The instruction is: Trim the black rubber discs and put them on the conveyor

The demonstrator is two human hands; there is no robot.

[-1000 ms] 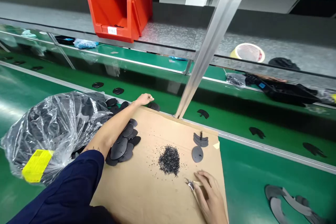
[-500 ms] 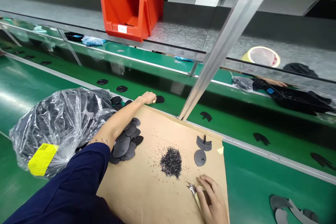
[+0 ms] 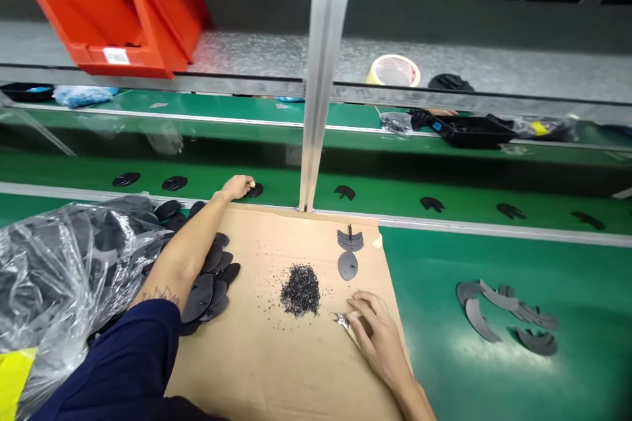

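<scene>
My left hand (image 3: 236,187) reaches over the far edge of the cardboard, its fingers pinched at a black oval disc (image 3: 255,191) on the green belt. Whether the disc is lifted or lies flat, I cannot tell. In my right hand (image 3: 378,329) is a pair of small nippers (image 3: 342,321), jaws pointing left over the cardboard (image 3: 276,368). Beyond that hand lie one grey oval disc (image 3: 348,266) and several curved pieces (image 3: 350,239) set together. A pile of black trimmings (image 3: 301,291) sits mid-cardboard. Under my left forearm, dark oval discs (image 3: 202,295) lie heaped.
A clear plastic bag (image 3: 64,256) of dark parts fills the left. More pieces (image 3: 432,204) lie spaced along the green belt (image 3: 474,217). An upright metal post (image 3: 323,79) stands ahead. The shelf holds an orange bin (image 3: 162,20) and tape (image 3: 394,70). Grey curved parts (image 3: 481,321) lie right.
The view has swung to the right, showing more curved parts there. My left hand stays at the disc, its fingertips now over the disc's edge. My right hand still holds the nippers.
</scene>
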